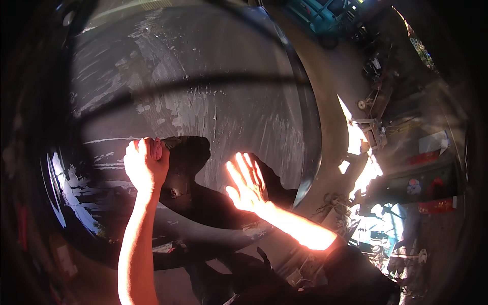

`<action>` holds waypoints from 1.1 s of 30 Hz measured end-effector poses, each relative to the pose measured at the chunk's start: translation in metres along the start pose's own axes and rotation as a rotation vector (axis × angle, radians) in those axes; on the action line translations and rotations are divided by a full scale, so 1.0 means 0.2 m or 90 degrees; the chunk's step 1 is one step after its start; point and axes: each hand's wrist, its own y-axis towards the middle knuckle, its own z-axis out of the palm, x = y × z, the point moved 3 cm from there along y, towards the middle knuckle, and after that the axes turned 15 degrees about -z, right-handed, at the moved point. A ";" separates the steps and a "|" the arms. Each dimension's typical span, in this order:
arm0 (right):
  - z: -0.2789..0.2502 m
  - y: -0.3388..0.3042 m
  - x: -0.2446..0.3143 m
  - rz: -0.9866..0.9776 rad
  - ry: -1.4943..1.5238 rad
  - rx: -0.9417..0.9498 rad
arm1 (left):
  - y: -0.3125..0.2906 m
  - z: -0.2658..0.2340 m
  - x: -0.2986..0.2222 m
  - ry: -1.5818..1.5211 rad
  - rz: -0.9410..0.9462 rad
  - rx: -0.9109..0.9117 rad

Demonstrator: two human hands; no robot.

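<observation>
A broad, dark, glossy panel (pixel 239 112), which looks like a car hood, spreads below my hands, wet with streaks and droplets. At its near left part my left hand (pixel 145 165) is closed around a small crumpled pinkish thing (pixel 156 149), perhaps a cloth or sponge; most of it is hidden by the fingers. Further right, my right hand (pixel 247 184) lies palm down with its fingers stretched out, on or just above the wet surface, holding nothing. Strong sunlight bleaches both hands, and their dark shadows fall on the panel.
The panel's curved right edge borders the floor (pixel 330 101). Beyond it stand a teal metal object (pixel 317 15) and cluttered parts and tools (pixel 376 107). Several red-and-dark containers (pixel 432 183) sit at right, above a sunlit pale blue crumpled sheet (pixel 381 229).
</observation>
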 end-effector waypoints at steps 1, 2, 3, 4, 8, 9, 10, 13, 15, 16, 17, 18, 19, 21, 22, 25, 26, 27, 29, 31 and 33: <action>-0.02 0.15 -0.12 0.020 0.005 -0.059 | 0.02 -0.03 0.01 0.000 0.008 -0.011; -0.08 0.28 -0.31 0.053 -0.006 -0.105 | 0.01 -0.01 -0.03 -0.019 0.006 -0.021; -0.11 0.49 -0.55 0.145 -0.005 -0.143 | 0.01 0.00 -0.06 -0.025 0.008 -0.036; -0.14 0.61 -0.76 0.243 -0.012 -0.171 | -0.01 0.03 -0.09 -0.041 0.005 -0.042; -0.08 0.66 -0.73 0.322 -0.008 -0.121 | -0.02 0.04 -0.06 -0.021 0.004 -0.024; 0.00 0.53 -0.55 0.271 -0.046 -0.144 | -0.01 0.03 -0.03 0.006 0.001 -0.024; 0.02 0.36 -0.36 0.181 -0.050 -0.136 | -0.01 0.04 -0.03 -0.008 -0.002 -0.025; 0.09 0.11 0.19 -0.039 -0.017 -0.081 | 0.03 -0.05 0.07 0.020 -0.007 -0.014; -0.06 0.18 -0.01 -0.002 0.006 -0.077 | 0.01 0.01 -0.03 -0.042 0.010 0.004; -0.13 0.28 -0.16 0.041 -0.003 -0.082 | -0.01 0.02 -0.09 -0.063 0.026 0.014; -0.14 0.40 -0.35 0.127 -0.025 -0.112 | -0.03 0.03 -0.13 -0.051 0.049 0.029; -0.11 0.56 -0.55 0.206 -0.034 -0.141 | -0.04 0.04 -0.13 -0.030 0.073 0.034; -0.10 0.69 -0.67 0.266 -0.033 -0.160 | -0.04 0.05 -0.12 -0.042 0.102 0.031; -0.03 0.91 -0.61 0.299 -0.053 -0.175 | -0.01 0.04 -0.03 -0.056 0.154 0.035; 0.06 0.89 -0.49 0.299 -0.054 -0.176 | 0.01 0.04 0.03 -0.067 0.174 0.063; 0.07 0.52 -0.07 0.130 -0.060 -0.180 | 0.08 0.05 -0.13 -0.171 0.186 0.102; 0.09 0.40 0.13 0.075 -0.030 -0.184 | 0.12 0.03 -0.16 -0.203 0.171 0.143; 0.11 0.33 0.27 0.046 -0.012 -0.138 | 0.19 0.02 -0.21 -0.185 0.198 0.137; 0.06 0.29 0.30 0.012 0.012 -0.120 | 0.26 0.10 -0.47 -0.216 0.225 0.184; -0.01 0.56 0.19 -0.017 0.028 -0.239 | 0.37 0.10 -0.63 -0.160 0.299 0.168; -0.03 0.65 -0.19 0.086 -0.181 -0.248 | 0.32 0.24 -0.98 -0.227 0.323 0.190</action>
